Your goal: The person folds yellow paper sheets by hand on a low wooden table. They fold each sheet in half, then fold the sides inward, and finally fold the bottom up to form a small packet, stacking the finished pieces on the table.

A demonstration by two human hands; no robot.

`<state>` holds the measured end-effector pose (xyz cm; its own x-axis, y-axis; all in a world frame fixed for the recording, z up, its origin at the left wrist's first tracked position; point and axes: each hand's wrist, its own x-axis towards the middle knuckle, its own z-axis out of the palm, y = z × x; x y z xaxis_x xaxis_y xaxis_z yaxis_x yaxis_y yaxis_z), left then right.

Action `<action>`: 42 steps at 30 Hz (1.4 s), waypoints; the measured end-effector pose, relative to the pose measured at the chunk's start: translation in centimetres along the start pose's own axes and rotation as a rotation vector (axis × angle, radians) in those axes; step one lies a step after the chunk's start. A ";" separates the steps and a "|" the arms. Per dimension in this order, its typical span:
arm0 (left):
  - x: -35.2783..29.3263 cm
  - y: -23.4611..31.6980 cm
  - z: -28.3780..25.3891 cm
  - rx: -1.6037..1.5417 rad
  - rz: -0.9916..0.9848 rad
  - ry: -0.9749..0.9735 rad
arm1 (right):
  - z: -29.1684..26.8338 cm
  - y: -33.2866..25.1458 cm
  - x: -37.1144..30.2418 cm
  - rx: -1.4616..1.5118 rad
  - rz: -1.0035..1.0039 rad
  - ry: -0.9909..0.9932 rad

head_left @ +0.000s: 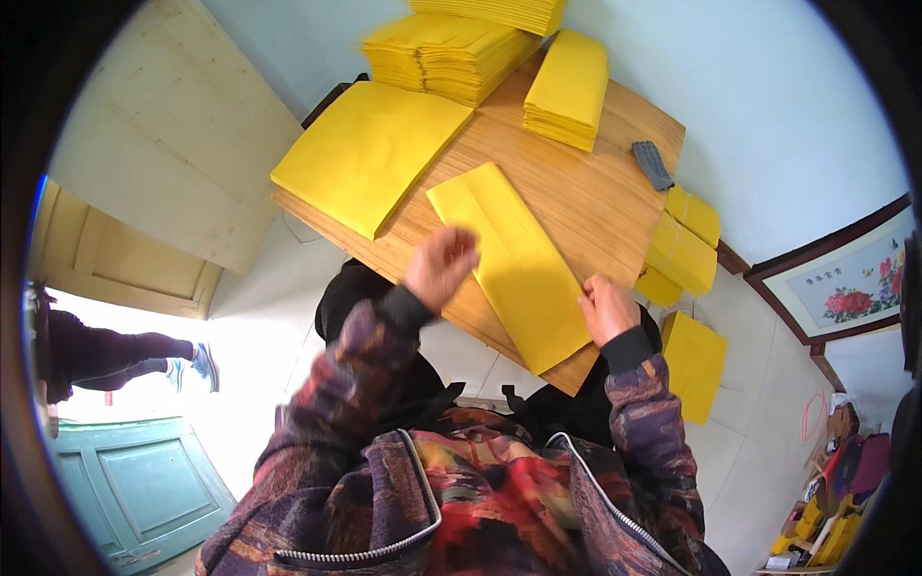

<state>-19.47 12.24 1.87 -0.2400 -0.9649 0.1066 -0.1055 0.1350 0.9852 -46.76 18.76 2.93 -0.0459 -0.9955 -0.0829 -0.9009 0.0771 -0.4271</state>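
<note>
A folded yellow paper (514,264) lies slantwise on the wooden table (509,125) in front of me, with a crease line along its length. My right hand (608,307) is at its right edge, fingers curled in, and seems to pinch that edge. Beside the paper's left edge is my left hand (442,267), bent at the fingers and smeared by motion; whether it holds anything does not show. A wide flat stack of yellow sheets (370,154) rests on the table's left part.
Folded yellow stacks (451,53) are piled at the table's back, with another stack (569,86) to their right. A grey cloth piece (653,165) lies near the right edge. More yellow bundles (684,245) sit beyond it, lower down. At far left, a person's legs (134,355) show by a doorway.
</note>
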 end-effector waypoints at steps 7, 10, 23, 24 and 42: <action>-11.6 -4.1 0.2 -0.246 -0.494 0.110 | 2.9 -3.1 -3.5 0.139 0.007 -0.061; -11.4 -5.7 0.8 -0.491 -0.581 0.070 | 4.2 -4.3 -4.1 0.161 0.057 -0.107; -10.3 -7.3 0.2 -0.456 -0.658 0.075 | 5.4 -5.7 -6.7 0.318 -0.056 -0.043; -10.4 -7.2 0.2 -0.501 -0.666 0.066 | 5.4 -5.6 -6.8 0.309 -0.041 -0.029; -11.5 -3.7 -0.8 -0.450 -0.438 -0.138 | 6.7 -5.8 -2.2 1.171 0.081 -0.264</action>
<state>-15.54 22.66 -2.92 -0.3917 -0.8674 -0.3070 0.1863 -0.4015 0.8967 -38.54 20.83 -0.42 0.1294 -0.9540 -0.2704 0.0455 0.2782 -0.9595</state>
